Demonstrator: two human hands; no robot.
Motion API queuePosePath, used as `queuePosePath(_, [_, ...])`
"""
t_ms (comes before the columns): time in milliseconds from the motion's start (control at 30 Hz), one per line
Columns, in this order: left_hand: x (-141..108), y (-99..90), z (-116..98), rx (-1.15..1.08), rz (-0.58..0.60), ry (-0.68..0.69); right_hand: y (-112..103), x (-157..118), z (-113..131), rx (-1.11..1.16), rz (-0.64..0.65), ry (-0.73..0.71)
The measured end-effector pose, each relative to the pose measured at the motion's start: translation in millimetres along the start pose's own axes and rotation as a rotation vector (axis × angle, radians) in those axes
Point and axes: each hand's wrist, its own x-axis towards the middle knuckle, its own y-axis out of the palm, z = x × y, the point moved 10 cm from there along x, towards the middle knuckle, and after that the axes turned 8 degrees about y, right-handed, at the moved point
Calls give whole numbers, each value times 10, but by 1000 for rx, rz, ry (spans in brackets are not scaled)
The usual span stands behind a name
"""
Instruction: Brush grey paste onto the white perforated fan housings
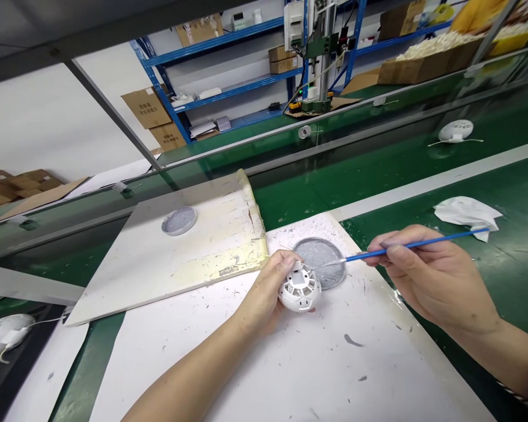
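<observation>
My left hand point(273, 287) is closed around a small white round plastic housing point(300, 288) with slotted openings and a grey patch on top. In my right hand point(426, 275) a thin blue paintbrush point(369, 254) is pinched, its bristle end pointing left toward the housing. The brush tip is close to the housing's upper right edge; whether they touch I cannot tell. Just behind lies a round shallow dish of grey paint point(328, 255), partly hidden by the housing and brush. All this is over a paint-spotted white sheet point(299, 363).
A white board point(202, 246) with taped edges carries a second grey dish point(179, 221). A crumpled white tissue point(464, 212) lies right on the green bench. White housings with wires sit at the far right point(456, 130) and left point(6, 334). Blue shelving point(229, 41) stands behind.
</observation>
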Motion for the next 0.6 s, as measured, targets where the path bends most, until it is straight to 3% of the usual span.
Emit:
queuePosePath(133, [-12, 47, -25, -7, 18, 15, 142, -116, 150, -177, 69, -161])
queuePosePath(267, [-34, 54, -36, -17, 39, 12, 204, -165, 257, -320, 59, -265])
queuePosePath(600, [-38, -22, -113, -25, -2, 55, 201, -203, 357, -367, 87, -394])
